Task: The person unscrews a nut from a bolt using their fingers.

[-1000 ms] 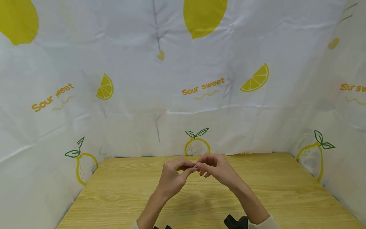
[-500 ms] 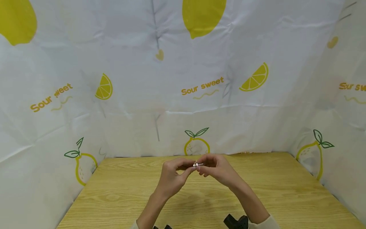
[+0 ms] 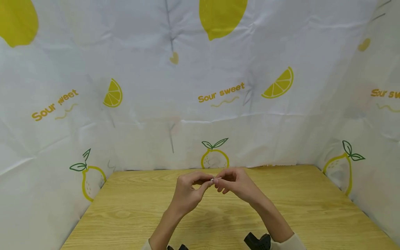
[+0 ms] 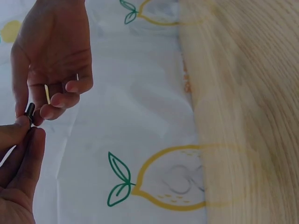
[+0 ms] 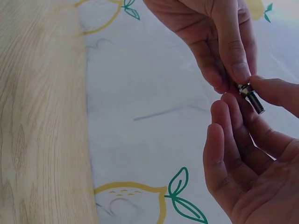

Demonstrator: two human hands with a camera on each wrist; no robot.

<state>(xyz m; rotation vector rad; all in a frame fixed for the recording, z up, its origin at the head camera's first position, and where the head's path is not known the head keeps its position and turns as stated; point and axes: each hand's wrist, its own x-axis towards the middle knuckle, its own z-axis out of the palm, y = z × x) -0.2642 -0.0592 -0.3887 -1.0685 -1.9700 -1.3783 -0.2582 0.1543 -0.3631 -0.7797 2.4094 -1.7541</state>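
Note:
A small metal bolt with a hex nut on its thread is held between both hands above the table. My left hand pinches the bolt's head end between thumb and fingers, which hide most of that end. From the other side, my right hand has its thumb and index finger at the nut, with the remaining fingers loosely bent below. The bare threaded end points toward the right palm in the right wrist view. In the left wrist view, the dark bolt shank sticks up between the two hands' fingertips.
Below the hands lies a wood-grain table. A white cloth with lemon prints encloses its back and sides. Black wrist-worn gear shows at the right cuff.
Right fingertips parted from the nut half a second ago, baring the bolt, and now close around it again. Both hands stay in nearly the same place.

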